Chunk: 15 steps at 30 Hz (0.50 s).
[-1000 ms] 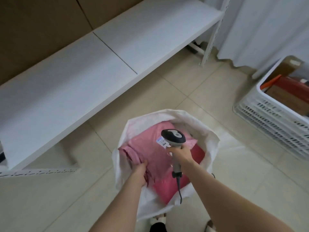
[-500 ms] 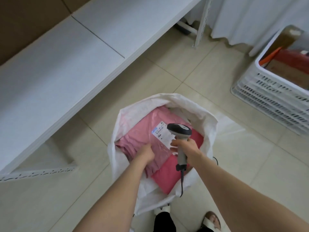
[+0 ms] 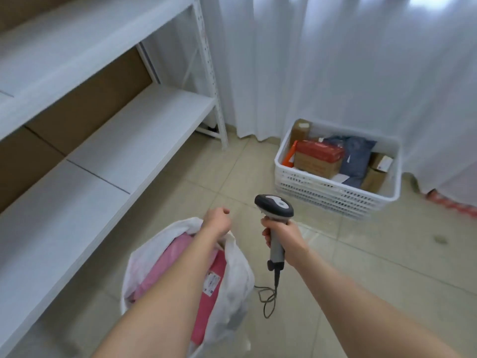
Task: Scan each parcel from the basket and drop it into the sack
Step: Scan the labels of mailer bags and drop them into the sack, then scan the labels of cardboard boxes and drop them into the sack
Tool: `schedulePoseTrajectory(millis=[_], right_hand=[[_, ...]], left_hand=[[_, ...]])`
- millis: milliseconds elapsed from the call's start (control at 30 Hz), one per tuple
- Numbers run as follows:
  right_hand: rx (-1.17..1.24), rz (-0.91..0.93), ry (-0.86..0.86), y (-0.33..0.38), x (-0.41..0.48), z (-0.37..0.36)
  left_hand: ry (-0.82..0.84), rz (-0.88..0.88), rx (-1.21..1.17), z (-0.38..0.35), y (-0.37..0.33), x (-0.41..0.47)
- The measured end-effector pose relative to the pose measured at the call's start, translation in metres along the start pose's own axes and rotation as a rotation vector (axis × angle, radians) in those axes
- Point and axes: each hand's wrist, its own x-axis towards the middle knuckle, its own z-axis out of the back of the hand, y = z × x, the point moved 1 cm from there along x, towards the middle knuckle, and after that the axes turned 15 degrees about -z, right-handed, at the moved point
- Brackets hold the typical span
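A white sack [image 3: 233,275] stands on the floor at the bottom centre, with pink parcels [image 3: 206,288] inside, one bearing a white label. My left hand [image 3: 216,219] hovers above the sack's far rim, fingers loosely curled, holding nothing. My right hand [image 3: 282,236] grips the handle of a grey and black barcode scanner [image 3: 275,206], its cable trailing to the floor. A white basket [image 3: 327,192] sits at the right by the curtain, holding a red-topped box [image 3: 318,157], a dark blue bag [image 3: 357,156] and brown boxes.
White metal shelving [image 3: 116,140] runs along the left, its corner post [image 3: 214,99] near the curtain. White curtains [image 3: 335,60] hang behind the basket. Beige floor tiles [image 3: 361,254] lie between sack and basket. Something red [image 3: 451,202] lies under the curtain at the far right.
My left hand has let go of the pink parcel and risen out of the sack. The scanner has lifted away from the label. The view has swung up toward the basket.
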Motion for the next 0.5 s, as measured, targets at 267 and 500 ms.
schedulePoseTrajectory(millis=[267,500], right_hand=[[0.186,0.117,-0.095,0.109,-0.062,0.13],[0.231,0.139,-0.168,0.192,-0.043,0.221]], left_hand=[[0.002,-0.188,0.021,-0.011,-0.188,0.022],[0.03,-0.281,-0.016,-0.039,-0.301,0.088]])
